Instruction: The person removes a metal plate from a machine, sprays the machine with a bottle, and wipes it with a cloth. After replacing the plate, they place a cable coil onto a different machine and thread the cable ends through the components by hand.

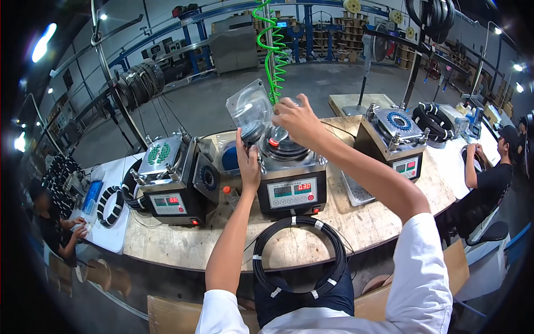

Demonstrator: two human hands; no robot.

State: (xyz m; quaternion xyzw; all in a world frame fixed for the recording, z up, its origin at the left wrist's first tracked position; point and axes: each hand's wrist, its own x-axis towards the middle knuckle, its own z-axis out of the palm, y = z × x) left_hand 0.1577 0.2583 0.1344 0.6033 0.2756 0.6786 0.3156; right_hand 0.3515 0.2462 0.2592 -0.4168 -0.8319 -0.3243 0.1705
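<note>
My right hand (pixel 297 119) is closed around a clear squeeze bottle (pixel 280 134), tipped so its red nozzle points down. Below the nozzle is the round dark plate on top of the middle polishing machine (pixel 292 192). My left hand (pixel 248 164) is at the near edge of a shiny square plate (pixel 248 103), raised at a tilt beside that machine; thumb and fingers close on its lower edge. The machine's panel reads 0.30 in red. A coil of black cable (pixel 260 239) with white ties lies at the bench's front edge, before my body.
Similar machines stand left (pixel 167 195) and right (pixel 389 139) on the wooden bench (pixel 245 222). Another red-capped bottle (pixel 231 197) stands near my left forearm. A green coiled hose (pixel 272 55) hangs behind the middle machine. People sit at both sides.
</note>
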